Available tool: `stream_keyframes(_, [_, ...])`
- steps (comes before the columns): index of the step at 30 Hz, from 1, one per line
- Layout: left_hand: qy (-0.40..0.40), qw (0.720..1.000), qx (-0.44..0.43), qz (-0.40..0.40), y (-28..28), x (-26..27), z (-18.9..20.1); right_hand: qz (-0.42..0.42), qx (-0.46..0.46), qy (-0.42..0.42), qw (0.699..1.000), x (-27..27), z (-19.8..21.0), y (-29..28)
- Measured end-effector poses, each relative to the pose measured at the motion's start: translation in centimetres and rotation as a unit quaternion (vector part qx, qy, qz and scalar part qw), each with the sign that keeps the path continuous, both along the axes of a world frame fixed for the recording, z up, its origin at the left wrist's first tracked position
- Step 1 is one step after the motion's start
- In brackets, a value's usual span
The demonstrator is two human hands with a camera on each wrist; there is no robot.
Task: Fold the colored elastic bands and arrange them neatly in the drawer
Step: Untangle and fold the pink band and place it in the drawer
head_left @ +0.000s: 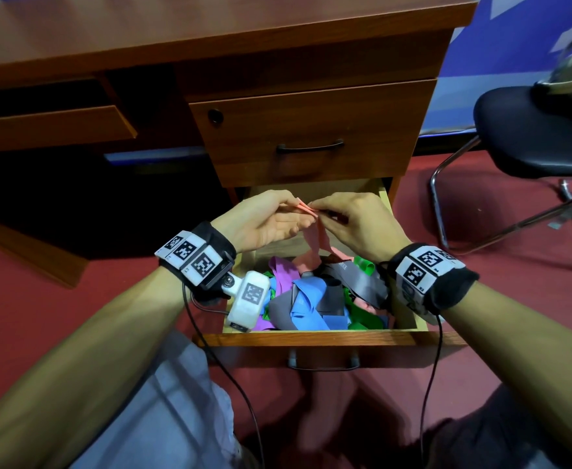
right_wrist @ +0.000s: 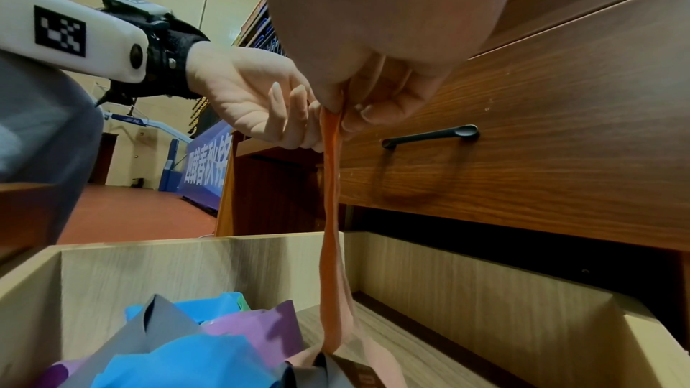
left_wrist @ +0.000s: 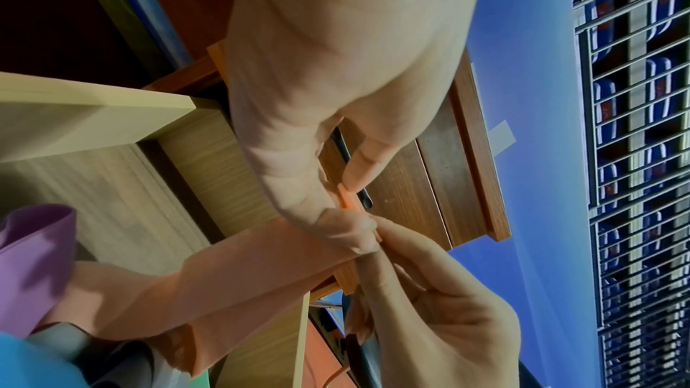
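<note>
A pink elastic band (head_left: 312, 239) hangs from both hands above the open lower drawer (head_left: 311, 337). My left hand (head_left: 267, 220) pinches its upper end between thumb and fingers, and my right hand (head_left: 352, 218) pinches the same end from the other side. The band (right_wrist: 330, 217) drops straight down into a tangled heap of blue, purple, grey and green bands (head_left: 315, 299) at the drawer's near end. From the left wrist, the pink band (left_wrist: 239, 282) runs from the joined fingertips toward a purple band (left_wrist: 33, 255).
The shut upper drawer (head_left: 308, 130) with a black handle (head_left: 310, 147) is right behind the hands. The far half of the open drawer's floor (right_wrist: 429, 344) shows bare wood. A black chair (head_left: 531, 137) stands to the right on the red carpet.
</note>
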State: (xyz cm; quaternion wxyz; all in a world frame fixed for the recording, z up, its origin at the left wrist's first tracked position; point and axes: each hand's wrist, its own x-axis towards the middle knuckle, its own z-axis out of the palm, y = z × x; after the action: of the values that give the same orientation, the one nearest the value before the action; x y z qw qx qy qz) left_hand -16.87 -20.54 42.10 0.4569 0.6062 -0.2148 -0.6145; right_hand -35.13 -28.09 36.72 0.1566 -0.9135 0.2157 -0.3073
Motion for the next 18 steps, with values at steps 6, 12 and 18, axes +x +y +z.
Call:
stream_keyframes(6, [-0.010,1.000,-0.004,0.005,-0.10,-0.15,-0.13,0.006,0.001,-0.003,1.000,-0.16,0.15,-0.24])
stream_keyframes(12, [-0.020,1.000,-0.014,0.010,-0.07,-0.23,-0.17,0.021,-0.014,0.000,1.000,-0.20,0.38,-0.15])
stream_keyframes(18, [-0.038,0.999,-0.020,0.016,-0.11,-0.24,-0.20,0.020,-0.023,0.012,0.999,-0.11,0.47,0.04])
